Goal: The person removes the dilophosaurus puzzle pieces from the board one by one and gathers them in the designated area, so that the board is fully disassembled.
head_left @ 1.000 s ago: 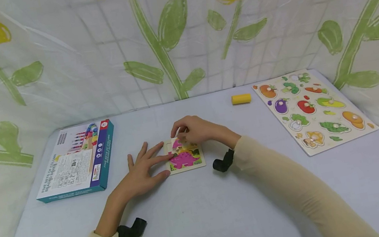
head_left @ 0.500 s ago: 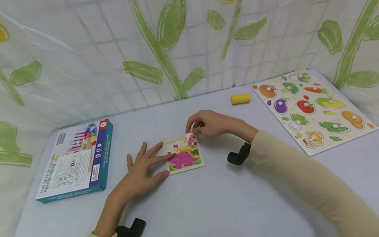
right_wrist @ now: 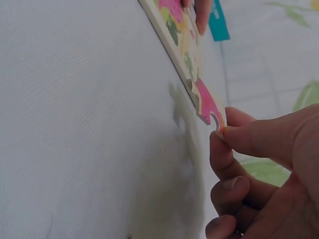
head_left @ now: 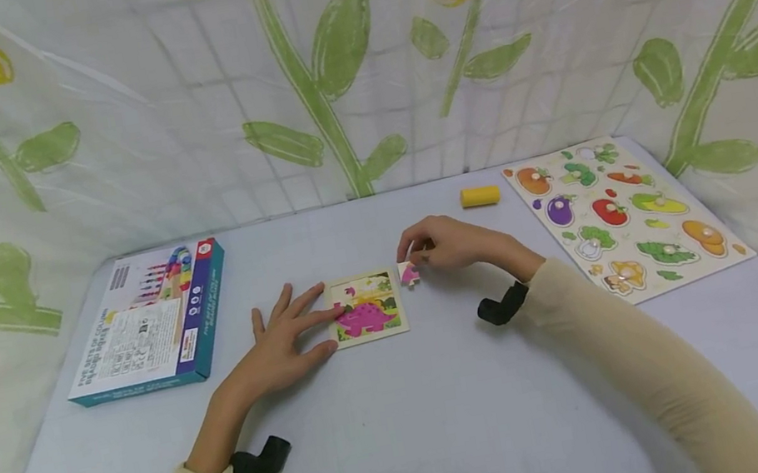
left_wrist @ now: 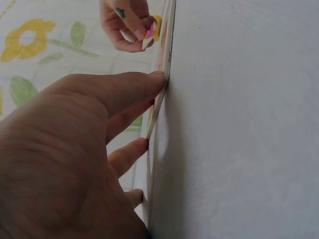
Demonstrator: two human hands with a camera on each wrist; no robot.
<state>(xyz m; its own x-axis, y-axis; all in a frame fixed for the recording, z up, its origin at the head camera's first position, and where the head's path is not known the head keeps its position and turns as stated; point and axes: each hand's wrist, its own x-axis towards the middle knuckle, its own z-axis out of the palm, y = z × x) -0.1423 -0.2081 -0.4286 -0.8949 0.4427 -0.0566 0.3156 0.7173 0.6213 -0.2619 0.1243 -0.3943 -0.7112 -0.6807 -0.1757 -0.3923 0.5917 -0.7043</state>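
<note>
A small square wooden dinosaur puzzle (head_left: pixel 374 339) lies flat near the middle of the table, a purple-pink dinosaur printed on it. My left hand (head_left: pixel 281 353) is spread with straight fingers, its fingertips resting on the puzzle's left side; the left wrist view has the thumb at the board's edge. Between thumb and fingertips my right hand (head_left: pixel 454 242) pinches a pink and white puzzle piece (head_left: pixel 408 274) just right of the board. In the right wrist view, this piece (right_wrist: pixel 207 102) is held above the table, with a rounded notch in its edge.
At the back left lies a flat blue and white box (head_left: pixel 147 324). A yellow cylinder (head_left: pixel 480 196) sits at the back, right of centre. A vegetable puzzle board (head_left: pixel 624 223) lies on the right. A flower-print curtain (head_left: pixel 176 120) hangs behind the table (head_left: pixel 387 455).
My right hand has lifted the puzzle piece off the board's upper part and carried it right, beyond the board's edge. The left hand has stayed in place on the puzzle.
</note>
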